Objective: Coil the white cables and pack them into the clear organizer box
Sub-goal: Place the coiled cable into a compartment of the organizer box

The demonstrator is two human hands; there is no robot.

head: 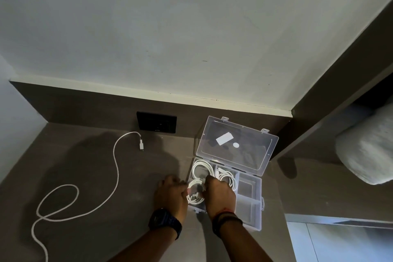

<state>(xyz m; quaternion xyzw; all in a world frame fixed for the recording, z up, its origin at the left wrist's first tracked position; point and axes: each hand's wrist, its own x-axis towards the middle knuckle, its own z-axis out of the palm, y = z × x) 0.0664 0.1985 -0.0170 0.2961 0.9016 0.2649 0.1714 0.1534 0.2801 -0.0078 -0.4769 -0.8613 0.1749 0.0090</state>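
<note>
Big picture first: a dark brown desk (89, 166) fills the lower half of the view, running back to a pale wall, with a black socket plate (156, 122) set in the dark upstand at the rear.

On the right side of that desk sits the clear organizer box (253, 204), wide open, its transparent lid (238, 145) standing tilted back toward the wall. You can see a white rectangular sticker and a small round one on the lid.

Into the box now. It is split into compartments. Back left compartment: one coiled white cable (200, 169) lying flat inside. Just to its right, a second coil (228, 178), partly hidden behind the right hand. The compartments along the right side look bare, only clear plastic showing.

Out on the open desk, well apart from the box, a long loose white cable (116, 168) snakes from a plug end near the socket plate down through one big loop toward the bottom left corner. That one is uncoiled and outside the box.

Both hands are at the front left compartment. The left hand (171, 192), with a dark watch on its wrist, is closed at the left edge of a third coil (194, 192). The right hand (220, 194), dark bands at the wrist, is clenched on the coil's right side. The coil sits between them, low over that compartment; whether it rests on the floor of it I cannot tell.
</note>
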